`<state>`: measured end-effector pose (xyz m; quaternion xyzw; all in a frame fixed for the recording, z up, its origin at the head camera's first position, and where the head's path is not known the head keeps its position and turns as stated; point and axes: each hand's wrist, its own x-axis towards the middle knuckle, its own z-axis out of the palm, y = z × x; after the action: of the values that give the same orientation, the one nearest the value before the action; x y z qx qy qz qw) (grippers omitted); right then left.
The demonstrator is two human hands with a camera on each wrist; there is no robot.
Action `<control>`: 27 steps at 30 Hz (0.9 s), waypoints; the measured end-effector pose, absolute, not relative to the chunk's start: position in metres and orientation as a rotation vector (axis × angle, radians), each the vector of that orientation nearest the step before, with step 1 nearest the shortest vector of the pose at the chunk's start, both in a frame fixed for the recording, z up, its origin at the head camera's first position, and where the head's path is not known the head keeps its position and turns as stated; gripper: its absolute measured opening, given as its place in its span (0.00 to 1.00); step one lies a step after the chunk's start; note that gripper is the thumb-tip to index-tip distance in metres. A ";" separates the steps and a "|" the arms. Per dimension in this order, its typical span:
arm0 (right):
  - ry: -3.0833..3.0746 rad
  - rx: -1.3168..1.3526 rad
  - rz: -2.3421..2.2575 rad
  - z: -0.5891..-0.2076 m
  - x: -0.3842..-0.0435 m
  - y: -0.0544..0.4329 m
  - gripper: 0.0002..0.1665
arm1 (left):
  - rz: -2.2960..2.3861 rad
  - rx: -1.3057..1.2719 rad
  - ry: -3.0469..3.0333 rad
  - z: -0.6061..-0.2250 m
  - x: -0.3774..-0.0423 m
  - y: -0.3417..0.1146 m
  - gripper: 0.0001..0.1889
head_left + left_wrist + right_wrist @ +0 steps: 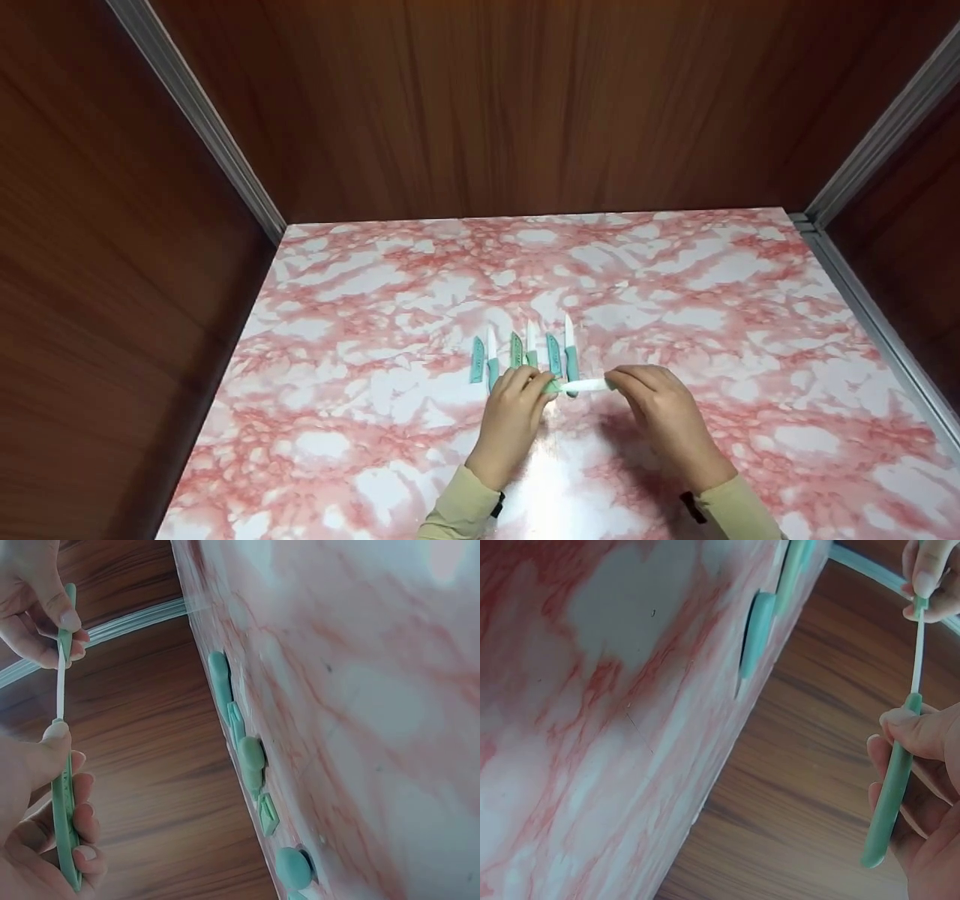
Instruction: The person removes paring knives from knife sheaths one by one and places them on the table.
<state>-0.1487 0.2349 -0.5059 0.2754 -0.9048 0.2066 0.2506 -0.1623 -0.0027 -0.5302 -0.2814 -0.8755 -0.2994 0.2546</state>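
Between both hands, a knife with a white blade (588, 385) is held sideways above the table. My right hand (667, 412) grips its green handle (891, 802), thumb along the top near the blade. My left hand (511, 416) holds a green blade sheath (66, 829) with fingers curled round it. The blade's tip end is at the sheath's mouth, and most of the white blade shows between the hands. In the head view the fingers hide most of the sheath and handle.
Beyond the hands, a row of sheaths and white-bladed knives lies on the red-and-white marbled table (337, 405): a teal sheath (477, 360), a green sheath (516, 349), another teal sheath (553, 354), each beside a knife. Brown wood-grain panels (480, 112) enclose the table.
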 end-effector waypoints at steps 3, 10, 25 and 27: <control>-2.459 0.755 0.561 -0.507 -0.149 0.236 0.18 | -0.806 -0.768 -2.383 -0.529 -0.162 -0.004 0.13; -2.466 0.744 0.562 -0.506 -0.149 0.237 0.18 | -0.805 -0.748 -2.395 -0.529 -0.162 -0.005 0.13; -2.475 0.732 0.568 -0.505 -0.149 0.239 0.20 | -0.798 -0.728 -2.380 -0.533 -0.162 -0.010 0.12; -2.481 0.730 0.568 -0.505 -0.149 0.239 0.19 | -0.803 -0.718 -2.373 -0.533 -0.162 -0.011 0.12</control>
<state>-0.1487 0.2394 -0.5048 0.2673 -0.9086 0.2080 0.2442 -0.1619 -0.0113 -0.5326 -0.2657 -0.8781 -0.2972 0.2648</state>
